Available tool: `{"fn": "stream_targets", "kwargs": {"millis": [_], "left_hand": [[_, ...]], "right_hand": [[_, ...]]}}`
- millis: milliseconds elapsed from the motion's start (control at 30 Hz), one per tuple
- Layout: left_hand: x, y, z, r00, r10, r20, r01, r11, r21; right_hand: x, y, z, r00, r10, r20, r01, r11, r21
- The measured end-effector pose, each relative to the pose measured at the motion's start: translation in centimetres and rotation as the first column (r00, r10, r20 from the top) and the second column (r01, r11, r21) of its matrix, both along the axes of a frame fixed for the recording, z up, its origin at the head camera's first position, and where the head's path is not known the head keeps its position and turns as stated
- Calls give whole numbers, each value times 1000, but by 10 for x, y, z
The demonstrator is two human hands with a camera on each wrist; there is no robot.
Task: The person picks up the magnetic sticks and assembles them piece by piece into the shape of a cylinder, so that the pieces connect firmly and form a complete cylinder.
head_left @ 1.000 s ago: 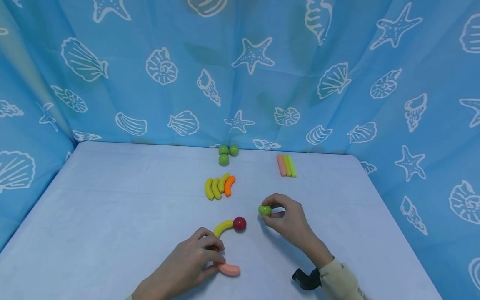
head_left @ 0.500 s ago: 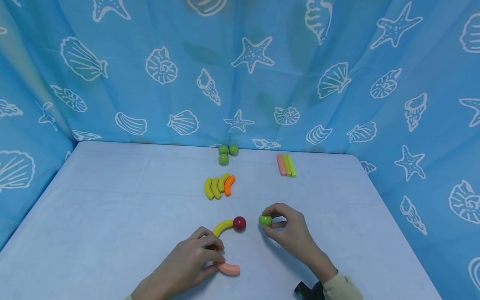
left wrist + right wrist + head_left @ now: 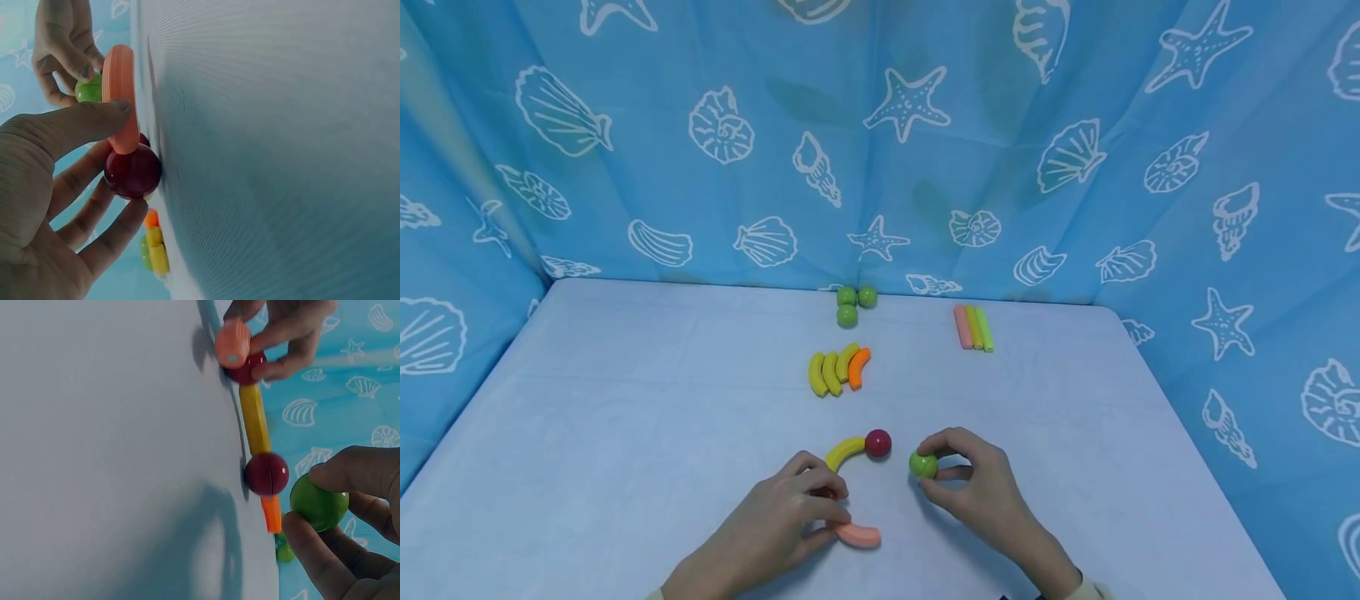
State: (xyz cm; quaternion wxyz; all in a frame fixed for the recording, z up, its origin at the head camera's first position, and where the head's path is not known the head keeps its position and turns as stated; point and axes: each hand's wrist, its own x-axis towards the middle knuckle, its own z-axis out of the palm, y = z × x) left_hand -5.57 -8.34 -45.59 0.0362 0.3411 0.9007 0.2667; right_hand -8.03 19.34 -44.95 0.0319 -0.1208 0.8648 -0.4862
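Observation:
My left hand [image 3: 771, 521] pinches a pink curved stick [image 3: 859, 536] near its left end. A dark red ball [image 3: 132, 174] sits at that end, touched by the same hand's fingers and mostly covered in the head view. From there a yellow curved stick [image 3: 844, 452] runs to another red ball [image 3: 877, 443], together making an arc that opens to the right. Right of the arc, my right hand [image 3: 985, 487] holds a green ball [image 3: 923, 465] between thumb and fingers. In the right wrist view, the green ball [image 3: 319, 501] is apart from the arc's pieces.
Farther back lie several yellow curved sticks [image 3: 832, 373] beside an orange curved one [image 3: 859, 368]. Beyond them stand 3 green balls [image 3: 847, 315]. Straight pink, yellow and green sticks [image 3: 973, 327] lie at the back right. A blue shell-print curtain [image 3: 820, 192] encloses the white table [image 3: 625, 417].
My right hand has come nearer to me with the green ball, level with the gap between the arc's two ends. The left hand has stayed in place.

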Motion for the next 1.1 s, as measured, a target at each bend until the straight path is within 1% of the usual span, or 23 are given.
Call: {"fn": "stream_targets", "kwargs": {"millis": [267, 400, 533, 700, 800, 1100], "left_hand": [[1, -1, -3, 999, -9, -41, 10, 1000, 23], [1, -1, -3, 999, -8, -36, 9, 1000, 15], [1, -2, -3, 999, -7, -41, 8, 1000, 14], [2, -2, -4, 999, -1, -52, 2, 1000, 16], [2, -3, -4, 999, 0, -53, 1, 1000, 15], [1, -3, -4, 999, -1, -35, 2, 1000, 20]], "right_hand": [[10, -4, -1, 1000, 7, 7, -7, 1000, 6], [15, -5, -3, 1000, 7, 29, -7, 1000, 4], [20, -7, -3, 998, 25, 50, -25, 1000, 2], [25, -8, -5, 997, 52, 50, -52, 999, -3], [28, -9, -6, 996, 66, 53, -64, 998, -22], [36, -12, -11, 991, 107, 83, -103, 993, -57]]}}
